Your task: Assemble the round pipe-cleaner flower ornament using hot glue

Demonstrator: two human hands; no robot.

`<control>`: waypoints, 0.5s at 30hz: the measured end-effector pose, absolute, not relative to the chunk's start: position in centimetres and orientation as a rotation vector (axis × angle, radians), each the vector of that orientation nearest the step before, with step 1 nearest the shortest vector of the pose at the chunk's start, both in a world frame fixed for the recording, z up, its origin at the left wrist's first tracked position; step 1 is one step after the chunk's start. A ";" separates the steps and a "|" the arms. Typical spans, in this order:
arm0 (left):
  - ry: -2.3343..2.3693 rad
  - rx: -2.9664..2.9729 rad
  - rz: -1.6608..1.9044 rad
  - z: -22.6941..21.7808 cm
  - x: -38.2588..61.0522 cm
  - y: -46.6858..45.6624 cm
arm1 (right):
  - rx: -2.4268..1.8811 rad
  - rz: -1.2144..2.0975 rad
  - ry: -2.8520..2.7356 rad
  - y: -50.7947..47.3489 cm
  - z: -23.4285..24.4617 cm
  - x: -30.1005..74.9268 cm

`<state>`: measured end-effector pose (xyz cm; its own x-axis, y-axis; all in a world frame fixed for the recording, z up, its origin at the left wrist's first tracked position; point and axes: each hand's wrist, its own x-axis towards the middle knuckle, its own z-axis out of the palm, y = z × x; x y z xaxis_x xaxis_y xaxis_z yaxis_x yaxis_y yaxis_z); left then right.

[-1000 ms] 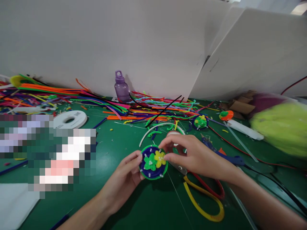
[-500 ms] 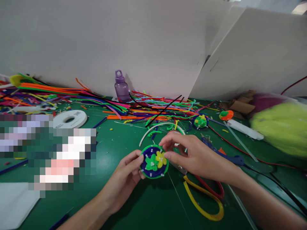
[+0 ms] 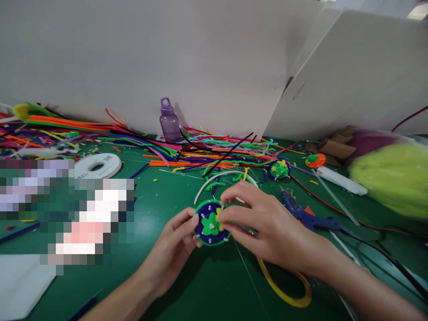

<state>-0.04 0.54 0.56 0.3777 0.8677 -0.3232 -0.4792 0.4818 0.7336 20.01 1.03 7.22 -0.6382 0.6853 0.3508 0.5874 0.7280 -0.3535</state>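
Note:
My left hand (image 3: 177,243) is closed on the left rim of a round pipe-cleaner disc (image 3: 199,232), dark blue with a green edge and small pearl-like beads. On it sit a green flower (image 3: 209,224) and a yellow flower (image 3: 220,213), each made of fuzzy petals. My right hand (image 3: 257,223) has its thumb and fingertips bent together over the yellow flower, hiding its right part. Below that hand a yellow handle loop (image 3: 297,301) of scissors shows; the rest is covered.
Heaped pipe cleaners (image 3: 160,149) lie along the white wall beside a purple bottle (image 3: 170,125). A blue glue gun (image 3: 309,219) with its cord is at the right, a similar flower disc (image 3: 280,170) behind it. A white spool (image 3: 112,166) lies left.
My right hand has moved left and its fingers now cover part of the yellow flower. The disc has shifted slightly up and left, and the scissors are more hidden.

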 end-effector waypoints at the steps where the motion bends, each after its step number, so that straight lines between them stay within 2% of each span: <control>1: 0.766 0.590 0.926 0.6 0.0 0.5 | -0.972 0.281 -2.466 1.0 7.2 20.0; 15: 0.760 0.638 0.931 0.3 -0.2 0.5 | -0.964 0.326 -2.316 1.1 7.4 20.4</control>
<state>-0.20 0.54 0.30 0.3823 0.8766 -0.2922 -0.4617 0.4552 0.7613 20.42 1.14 7.42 -0.5545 0.7087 0.4362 0.5605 0.7055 -0.4337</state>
